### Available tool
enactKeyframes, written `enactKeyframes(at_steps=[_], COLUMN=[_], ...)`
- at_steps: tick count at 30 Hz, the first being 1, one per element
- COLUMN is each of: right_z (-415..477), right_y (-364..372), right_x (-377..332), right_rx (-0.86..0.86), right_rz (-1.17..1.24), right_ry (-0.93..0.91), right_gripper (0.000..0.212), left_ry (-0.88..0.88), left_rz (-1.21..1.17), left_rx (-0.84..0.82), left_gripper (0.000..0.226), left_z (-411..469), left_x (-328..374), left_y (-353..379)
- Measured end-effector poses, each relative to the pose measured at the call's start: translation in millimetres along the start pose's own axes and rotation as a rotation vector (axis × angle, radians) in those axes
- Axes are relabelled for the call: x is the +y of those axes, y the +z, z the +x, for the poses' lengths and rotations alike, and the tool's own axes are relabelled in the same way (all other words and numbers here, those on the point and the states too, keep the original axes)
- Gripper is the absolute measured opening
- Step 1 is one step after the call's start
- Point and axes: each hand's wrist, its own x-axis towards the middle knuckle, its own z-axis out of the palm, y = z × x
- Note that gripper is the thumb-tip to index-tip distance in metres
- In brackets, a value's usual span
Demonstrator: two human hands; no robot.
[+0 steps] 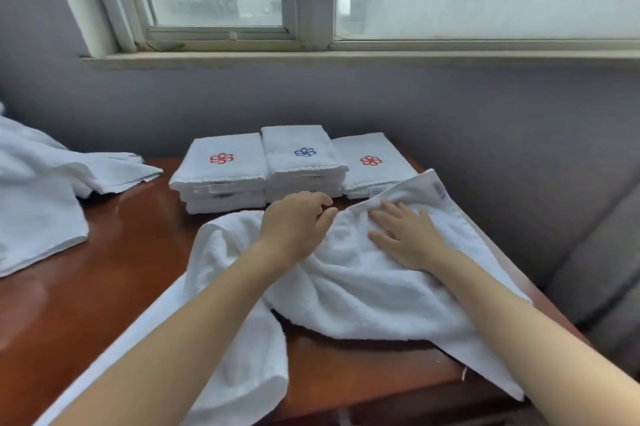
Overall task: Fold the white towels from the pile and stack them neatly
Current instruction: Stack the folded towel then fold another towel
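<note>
A loose white towel (363,290) lies crumpled across the near right part of the brown table (114,252). My left hand (294,224) rests on the towel's upper edge with its fingers curled; whether it pinches the cloth I cannot tell. My right hand (405,235) lies flat on the towel, fingers straight. Behind them stand three stacks of folded white towels: the left stack (221,176) with a red emblem, the middle stack (301,162) with a blue emblem, the right stack (370,165) with a red emblem. The pile of unfolded towels (41,190) sprawls at the far left.
A grey wall and a window sill (346,56) run behind the table. A grey sofa (602,262) stands against the table's right edge. Bare wood shows between the pile and the loose towel.
</note>
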Motion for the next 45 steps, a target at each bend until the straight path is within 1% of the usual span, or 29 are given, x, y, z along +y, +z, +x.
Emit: enactKeyframes(at_steps=[3,4,5,7,10,12,13,15,17,19,20,22,24,26,27,29,31,32,33,35,37,38,40,41,42,43,45], right_z=[-12.4,-15.7,-17.7,-20.8,-20.8,-20.8,-21.5,-23.0,-24.4,-25.4,-25.5,-25.4,-25.9,-28.6,-30.0,-32.8,-36.1,-38.7,-42.3,-53.5,-64.8,-69.3,-76.1,-77.8,-77.9,-75.6,-63.8], right_y=[-9.9,-14.2,-18.5,-25.3,-28.7,-28.7,-27.6,-22.5,-14.2,-9.5,-9.9,-13.4,-15.5,-13.6,-12.5,-16.5,-28.4,-34.8,-40.1,-42.6,-36.1,-31.6,-23.2,-20.7,-19.9,-20.3,-21.3], right_x=[-33.0,-48.6,-69.1,-112.6,-171.7,-200.9,-212.2,-229.6,-241.5,-248.8,-250.6,-251.4,-248.3,-241.7,-237.5,-230.0,-227.8,-229.5,-233.4,-245.5,-259.7,-266.1,-277.1,-281.3,-284.1,-285.6,-285.1], right_rx=[0.278,0.333,0.339,0.246,0.132,0.070,0.012,-0.119,-0.190,-0.190,-0.165,-0.090,-0.020,0.084,0.157,0.341,0.473,0.485,0.462,0.346,0.224,0.145,-0.053,-0.125,-0.135,-0.093,0.026], right_rz=[0.191,0.281,0.365,0.491,0.587,0.517,0.433,0.162,-0.128,-0.298,-0.340,-0.390,-0.383,-0.307,-0.249,-0.077,0.081,0.114,0.122,0.132,0.182,0.251,0.489,0.602,0.684,0.744,0.826], right_ry=[-0.058,-0.103,-0.162,-0.272,-0.420,-0.521,-0.574,-0.660,-0.691,-0.674,-0.661,-0.651,-0.667,-0.690,-0.685,-0.648,-0.645,-0.674,-0.710,-0.741,-0.740,-0.752,-0.807,-0.823,-0.827,-0.819,-0.743], right_gripper=[0.044,0.043,0.043,0.047,0.055,0.065,0.071,0.081,0.082,0.082,0.080,0.072,0.052,0.036,0.033,0.033,0.033,0.033,0.032,0.030,0.030,0.029,0.022,0.017,0.012,0.009,0.014], left_ry=[-0.027,-0.044,-0.073,-0.141,-0.249,-0.332,-0.368,-0.417,-0.438,-0.427,-0.426,-0.459,-0.487,-0.507,-0.526,-0.562,-0.532,-0.503,-0.472,-0.420,-0.392,-0.390,-0.420,-0.454,-0.495,-0.541,-0.621], left_rz=[-0.051,-0.062,-0.075,-0.113,-0.141,-0.159,-0.157,-0.136,-0.130,-0.101,-0.076,-0.038,0.011,0.027,-0.015,-0.151,-0.138,-0.117,-0.118,-0.132,-0.065,-0.013,0.095,0.158,0.237,0.334,0.476], left_rx=[0.076,0.087,0.094,0.108,0.093,0.017,-0.033,-0.129,-0.240,-0.356,-0.392,-0.425,-0.437,-0.371,-0.302,-0.118,0.092,0.180,0.248,0.331,0.342,0.326,0.291,0.262,0.213,0.135,-0.043], left_gripper=[0.032,0.032,0.032,0.032,0.035,0.036,0.036,0.034,0.040,0.054,0.056,0.043,0.030,0.017,0.011,0.007,0.009,0.013,0.017,0.020,0.019,0.019,0.023,0.026,0.029,0.033,0.041], left_z=[-24.2,-31.1,-40.6,-60.3,-91.1,-111.2,-121.1,-139.7,-156.0,-167.1,-170.1,-172.0,-170.7,-166.7,-163.9,-155.3,-141.2,-134.3,-127.8,-118.3,-114.6,-114.6,-116.6,-118.9,-121.3,-123.5,-127.5], left_x=[-27.7,-36.5,-46.9,-66.2,-93.3,-108.8,-115.3,-125.7,-130.3,-132.1,-132.9,-134.7,-136.3,-138.7,-140.2,-141.3,-141.4,-139.8,-137.6,-134.5,-135.4,-137.6,-144.2,-149.0,-154.3,-159.6,-167.0], left_y=[-29.7,-37.5,-45.8,-59.2,-75.6,-84.0,-87.3,-92.4,-96.9,-100.6,-102.6,-106.9,-109.2,-111.4,-112.6,-116.5,-123.8,-128.6,-134.0,-144.5,-150.8,-151.8,-152.5,-152.2,-151.2,-150.0,-145.7])
